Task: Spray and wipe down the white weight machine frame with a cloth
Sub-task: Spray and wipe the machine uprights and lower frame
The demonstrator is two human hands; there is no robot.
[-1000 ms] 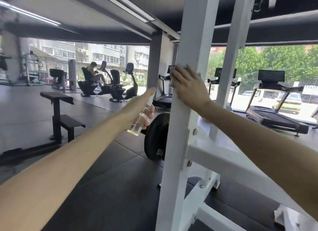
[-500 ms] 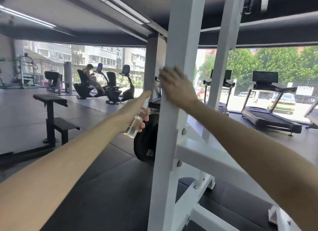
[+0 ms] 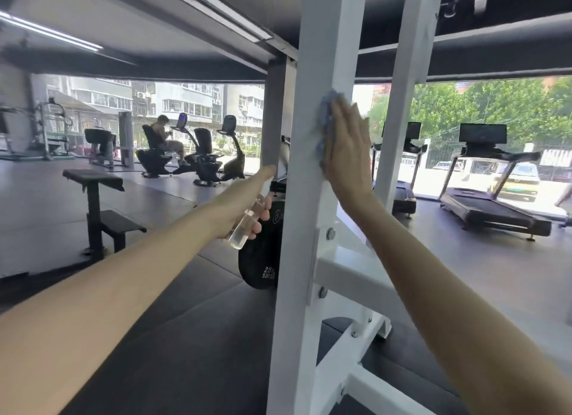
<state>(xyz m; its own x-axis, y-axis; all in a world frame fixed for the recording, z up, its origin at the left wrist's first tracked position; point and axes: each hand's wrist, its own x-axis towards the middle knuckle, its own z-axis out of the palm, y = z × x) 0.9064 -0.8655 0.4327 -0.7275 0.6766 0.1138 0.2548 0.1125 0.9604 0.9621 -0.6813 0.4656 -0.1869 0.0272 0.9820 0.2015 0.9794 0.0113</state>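
near white frame post (image 3: pixel 320 58) runs top to bottom through the centre of view. right hand (image 3: pixel 348 150) lies flat against the post's right-hand face; fingers (image 3: pixel 343 117) straight and held together, palm toward the post. blue cloth (image 3: pixel 325 120) is pressed between palm and post. its bunched edge shows along the left side of the hand and above the fingertips; the rest is hidden under the hand. left hand (image 3: pixel 238 207) is out to the left of the post, lower than the right hand, not touching the frame. its fingers curl round a clear spray bottle (image 3: pixel 244 227), index finger stretched forward over the top. bottle tilted, base down toward the camera; nozzle end hidden by the finger, cannot tell where it points. bottle sits just left of the post, apart from it. black weight plate (image 3: pixel 258 260) is behind and below the bottle, its right part hidden by the post. white cross brace (image 3: pixel 349 267) is bolted to the post below the right forearm and runs right. second white upright (image 3: pixel 408 74) stands farther right, beyond the right hand. far left: black bench (image 3: pixel 93 179); beyond it exercise bikes (image 3: pixel 202 159) with a seated person (image 3: pixel 161 133). far right: treadmill (image 3: pixel 492 210) by the windows. dark floor (image 3: pixel 185 337) throughout.
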